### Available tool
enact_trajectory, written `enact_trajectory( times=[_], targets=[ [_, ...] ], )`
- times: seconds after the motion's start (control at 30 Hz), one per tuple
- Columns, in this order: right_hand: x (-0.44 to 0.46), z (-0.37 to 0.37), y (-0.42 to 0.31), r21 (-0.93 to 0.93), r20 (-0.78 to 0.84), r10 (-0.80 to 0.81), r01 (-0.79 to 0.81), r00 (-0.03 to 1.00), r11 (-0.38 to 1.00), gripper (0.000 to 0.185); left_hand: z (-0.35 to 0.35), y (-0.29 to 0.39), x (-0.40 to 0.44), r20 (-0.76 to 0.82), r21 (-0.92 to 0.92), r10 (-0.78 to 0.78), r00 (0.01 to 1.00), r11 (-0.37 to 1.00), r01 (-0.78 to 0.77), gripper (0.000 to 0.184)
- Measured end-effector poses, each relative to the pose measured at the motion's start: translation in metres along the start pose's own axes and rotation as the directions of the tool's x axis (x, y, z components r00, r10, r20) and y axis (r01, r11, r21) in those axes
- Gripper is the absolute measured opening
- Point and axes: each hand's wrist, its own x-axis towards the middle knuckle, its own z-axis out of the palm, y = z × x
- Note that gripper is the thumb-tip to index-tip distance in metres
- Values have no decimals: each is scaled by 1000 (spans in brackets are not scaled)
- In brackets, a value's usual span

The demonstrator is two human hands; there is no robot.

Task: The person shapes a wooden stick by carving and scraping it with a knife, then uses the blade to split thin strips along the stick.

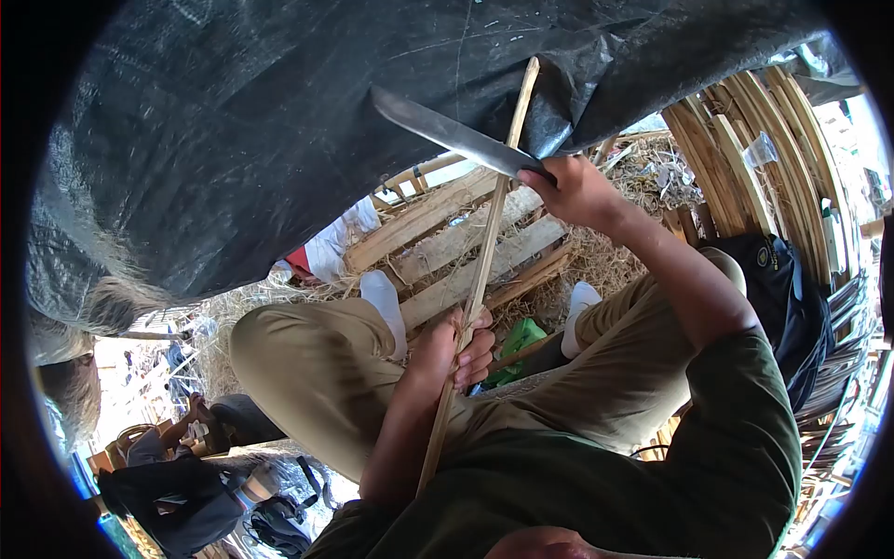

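Note:
My left hand (453, 349) is wrapped round the lower half of a long, thin wooden stick (494, 224). The stick slants up from my lap, its top end near a dark plastic sheet. My right hand (579, 193) grips the dark handle of a machete (447, 129), whose broad blade points up and left. The blade crosses the upper part of the stick; at the crossing it appears to touch the wood. Most of the handle is hidden inside my right hand.
A black plastic sheet (242, 140) hangs across the top. Wooden slats (447, 252) lie over straw between my feet. Stacked wooden strips (778, 140) and a dark bag (773, 279) are at the right. A green plastic item (518, 347) lies below. Another person sits at the lower left.

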Motion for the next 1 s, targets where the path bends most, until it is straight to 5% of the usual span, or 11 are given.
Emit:
enact_trajectory(
  times=[0.1, 0.13, 0.4, 0.43, 0.53, 0.7, 0.77, 0.83, 0.9, 0.93, 1.0],
  targets=[
    [-19, 17, -16, 87, 9, -51, 50, 999, 995, 36, -10, -2, -1, 91, 22, 12, 996, 1000, -15, 34],
    [-20, 23, -18, 44, -153, -231, 240, 961, 970, 35, -8, -1, -1, 64, 16, 17, 998, 1000, -18, 34],
    [-13, 5, -36, 16, 270, 167, -178, 948, 984, 38, -6, 2, -7, 1, 24, 28, 1000, 999, -28, 35],
    [-16, 21, -39, 23, 7, -176, 176, 984, 984, 35, -8, 1, -7, 8, 6, 22, 1000, 1000, -22, 35],
    [-6, 8, -23, 15, 199, 43, -47, 979, 999, 38, -13, -1, -8, 14, -17, 0, 1000, 1000, 0, 35],
    [-15, 12, -33, 60, 167, 181, -194, 969, 979, 33, -9, 4, -9, 1, 39, -2, 1000, 999, 2, 39],
    [-27, 34, -32, 39, -20, -195, 195, 981, 980, 37, -11, 2, -8, 9, 23, 30, 1000, 999, -30, 40],
    [-16, 21, -27, 57, 173, -9, 0, 985, 998, 32, -15, -4, -10, -6, 8, 21, 1000, 1000, -20, 38],
    [1, 13, -13, 30, 117, 64, -68, 991, 997, 29, -16, -1, -5, -21, -10, 29, 999, 1000, -29, 33],
    [4, 13, 4, 1, -11, -53, 53, 999, 999, 31, -13, 0, -7, -31, 8, 22, 999, 1000, -22, 33],
    [-15, 28, -11, 1, 65, -106, 106, 992, 994, 30, -5, 5, -10, -47, 48, 16, 999, 999, -14, 33]
  ],
)
